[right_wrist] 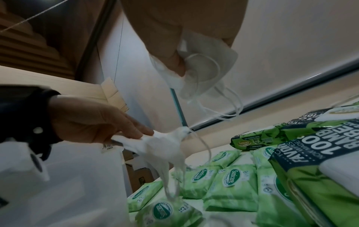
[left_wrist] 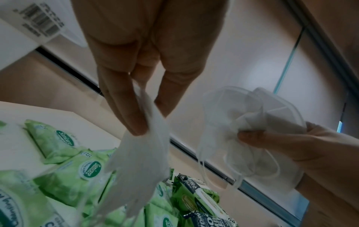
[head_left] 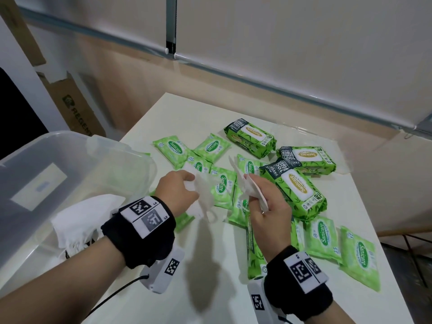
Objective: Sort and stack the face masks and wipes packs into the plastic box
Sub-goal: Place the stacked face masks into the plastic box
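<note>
Sorting is at an early stage, judging by the layout: the plastic box is standing at the left of the worktop, and inside it only a small heap of white masks is showing, with no wipes packs visibly stacked in it. Nearly all the packs are still lying loose on the worktop: three large dark-green packs toward the far right, and many small light-green packs scattered between the box and the near right edge, some overlapping each other. Both hands are working above this scatter. The left hand is pinching one white mask between thumb and fingers, so the mask is hanging limp below them with its ear loops trailing toward the packs. The right hand is gripping a small bundle of folded masks, fingers curled around it, loops dangling free. The masks are looking thin, soft and slightly crumpled, white throughout, with cord loops that could tangle with one another. The two hands are near each other but apart; the held masks are not touching. Remaining work, by this estimate: placing the held masks in the box, then stacking all the packs, large and small, beside them.
</note>
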### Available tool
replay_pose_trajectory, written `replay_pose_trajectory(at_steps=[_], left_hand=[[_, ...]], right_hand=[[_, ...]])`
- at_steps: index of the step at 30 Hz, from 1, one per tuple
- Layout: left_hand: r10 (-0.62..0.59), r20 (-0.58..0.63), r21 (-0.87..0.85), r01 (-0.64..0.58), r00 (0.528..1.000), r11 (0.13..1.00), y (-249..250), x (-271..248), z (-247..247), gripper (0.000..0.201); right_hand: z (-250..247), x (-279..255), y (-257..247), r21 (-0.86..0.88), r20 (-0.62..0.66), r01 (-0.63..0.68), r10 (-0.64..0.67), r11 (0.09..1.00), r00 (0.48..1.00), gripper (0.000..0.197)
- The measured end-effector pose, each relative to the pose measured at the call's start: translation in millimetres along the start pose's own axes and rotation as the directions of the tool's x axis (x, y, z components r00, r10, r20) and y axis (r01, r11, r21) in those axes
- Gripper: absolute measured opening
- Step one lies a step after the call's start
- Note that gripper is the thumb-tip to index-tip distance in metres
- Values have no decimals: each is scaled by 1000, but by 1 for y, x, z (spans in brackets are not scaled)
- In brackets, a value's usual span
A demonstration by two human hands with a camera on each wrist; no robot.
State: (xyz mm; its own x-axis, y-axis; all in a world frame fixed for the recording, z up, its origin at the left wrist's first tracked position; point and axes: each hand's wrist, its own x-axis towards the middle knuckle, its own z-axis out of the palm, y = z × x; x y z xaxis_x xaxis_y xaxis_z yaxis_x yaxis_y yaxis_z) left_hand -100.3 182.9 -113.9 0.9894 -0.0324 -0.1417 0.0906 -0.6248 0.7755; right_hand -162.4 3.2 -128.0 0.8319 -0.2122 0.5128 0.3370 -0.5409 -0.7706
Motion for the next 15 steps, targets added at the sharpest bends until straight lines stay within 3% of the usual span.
replay_pose_trajectory(at_steps=[4, 7, 11, 13, 14, 15], left_hand=[[42, -10, -88, -43, 999, 995, 0, -2, -4, 27], [64, 65, -219, -48, 996, 974, 6, -4, -1, 30], [105, 215, -547, 31, 971, 837, 17, -11, 1, 13], [119, 267, -661, 92, 956, 745, 18, -14, -1, 41], [131, 275, -659, 87, 952, 747, 17, -14, 0, 50], [135, 255, -640, 63, 957, 766, 17, -15, 0, 47]], right_hand=[[1, 3, 2, -47, -40, 51, -53, 998, 998, 49], [6, 1, 1, -68, 20, 96, -95, 993, 995, 49], [15, -3, 3, -90, 94, 135, -126, 987, 988, 51], [18, -5, 4, -97, 112, 151, -140, 984, 984, 55], [20, -5, 4, -102, 109, 156, -145, 983, 984, 55], [21, -5, 3, -108, 101, 160, -149, 981, 984, 51]])
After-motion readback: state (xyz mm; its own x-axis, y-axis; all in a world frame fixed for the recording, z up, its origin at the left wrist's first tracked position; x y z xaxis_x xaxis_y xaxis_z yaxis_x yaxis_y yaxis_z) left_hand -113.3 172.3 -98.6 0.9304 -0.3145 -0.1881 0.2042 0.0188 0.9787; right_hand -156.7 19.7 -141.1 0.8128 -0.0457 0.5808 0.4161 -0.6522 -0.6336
